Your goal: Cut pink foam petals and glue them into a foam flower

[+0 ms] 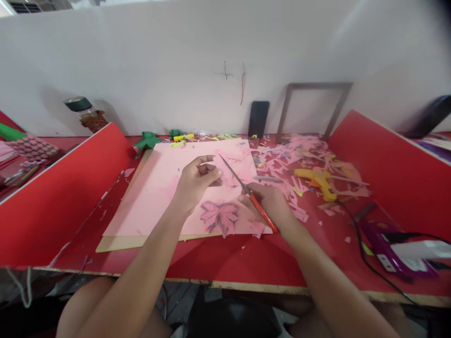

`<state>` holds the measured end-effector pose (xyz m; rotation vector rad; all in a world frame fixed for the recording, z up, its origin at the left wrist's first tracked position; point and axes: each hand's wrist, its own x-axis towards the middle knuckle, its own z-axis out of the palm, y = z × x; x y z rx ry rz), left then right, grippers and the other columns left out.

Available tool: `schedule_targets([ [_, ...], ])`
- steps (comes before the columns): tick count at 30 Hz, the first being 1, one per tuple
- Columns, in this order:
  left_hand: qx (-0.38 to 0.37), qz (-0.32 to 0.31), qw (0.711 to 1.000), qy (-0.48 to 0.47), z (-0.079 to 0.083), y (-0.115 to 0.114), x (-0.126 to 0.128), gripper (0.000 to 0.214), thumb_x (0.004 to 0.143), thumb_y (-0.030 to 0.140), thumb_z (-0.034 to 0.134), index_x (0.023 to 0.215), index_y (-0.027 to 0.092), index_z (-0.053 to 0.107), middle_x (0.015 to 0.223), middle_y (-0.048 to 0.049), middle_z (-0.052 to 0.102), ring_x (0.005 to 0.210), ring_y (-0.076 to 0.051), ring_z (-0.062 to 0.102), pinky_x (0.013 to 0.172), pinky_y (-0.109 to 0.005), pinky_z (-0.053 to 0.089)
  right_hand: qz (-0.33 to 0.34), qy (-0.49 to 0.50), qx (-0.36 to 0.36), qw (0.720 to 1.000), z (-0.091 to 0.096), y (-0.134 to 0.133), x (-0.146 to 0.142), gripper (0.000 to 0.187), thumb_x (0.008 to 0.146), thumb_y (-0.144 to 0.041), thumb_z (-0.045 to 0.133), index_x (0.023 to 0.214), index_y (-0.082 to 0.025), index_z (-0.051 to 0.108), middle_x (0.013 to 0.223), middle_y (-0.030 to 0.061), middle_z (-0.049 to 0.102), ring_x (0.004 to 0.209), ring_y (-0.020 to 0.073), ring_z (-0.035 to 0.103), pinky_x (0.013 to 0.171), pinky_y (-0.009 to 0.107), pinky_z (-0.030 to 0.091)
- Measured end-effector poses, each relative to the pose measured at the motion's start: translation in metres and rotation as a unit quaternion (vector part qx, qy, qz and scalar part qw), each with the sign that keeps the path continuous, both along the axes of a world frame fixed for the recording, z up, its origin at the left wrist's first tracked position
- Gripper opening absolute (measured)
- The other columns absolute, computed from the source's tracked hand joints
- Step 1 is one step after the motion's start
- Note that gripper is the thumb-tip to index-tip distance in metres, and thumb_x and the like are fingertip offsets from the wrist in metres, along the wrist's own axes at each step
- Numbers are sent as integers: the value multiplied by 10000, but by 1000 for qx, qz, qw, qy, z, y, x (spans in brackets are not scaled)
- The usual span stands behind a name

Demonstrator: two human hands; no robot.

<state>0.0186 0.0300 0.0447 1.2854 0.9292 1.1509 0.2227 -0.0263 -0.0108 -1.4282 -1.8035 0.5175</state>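
Observation:
My right hand (266, 202) grips a pair of scissors (259, 206) with orange-red handles, its dark blades pointing up and left, looking nearly closed. The blade tip is close to my left hand (199, 180), whose fingers are curled, thumb toward the fingertips, at the edge of a piece of pink paper (229, 171). Pink on pink makes the piece's outline hard to follow. Below both hands lies a cut-out pink paper shape (220, 216) with dark-edged, petal-like lobes. Everything rests over large pink sheets (151, 197).
Pink paper scraps (282, 155) cover the right rear. A yellow glue gun (319, 180) lies there, its cable running toward a purple power strip (398, 253). Red partitions (84, 188) flank the red table (239, 263). A black phone (259, 119) and grey frame (287, 112) lean on the back wall.

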Motion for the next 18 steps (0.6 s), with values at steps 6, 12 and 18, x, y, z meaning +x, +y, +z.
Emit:
schedule_targets([
  [6, -31, 16, 999, -13, -2, 0, 1, 246, 734, 332, 789, 763, 174, 603, 686, 18, 603, 623, -115, 612, 690, -265, 550, -1, -30, 19, 999, -1, 1, 0, 389, 854, -597, 646, 842, -209, 672, 524, -50, 437, 491, 116, 348, 498, 232, 312],
  [12, -43, 22, 998, -26, -2, -2, 3, 274, 741, 311, 746, 637, 187, 525, 635, 25, 541, 608, -122, 591, 659, -278, 568, 51, 6, 3, 999, 4, -4, -4, 403, 827, -598, 680, 834, -201, 611, 538, -70, 398, 509, 110, 347, 488, 225, 277],
  [18, -57, 16, 998, -34, -1, -4, 2, 260, 743, 294, 730, 643, 186, 516, 598, 24, 540, 613, -145, 641, 671, -308, 607, 88, 66, -22, 994, 5, -6, -8, 368, 810, -527, 725, 809, -193, 572, 562, -77, 401, 518, 98, 361, 488, 214, 269],
])
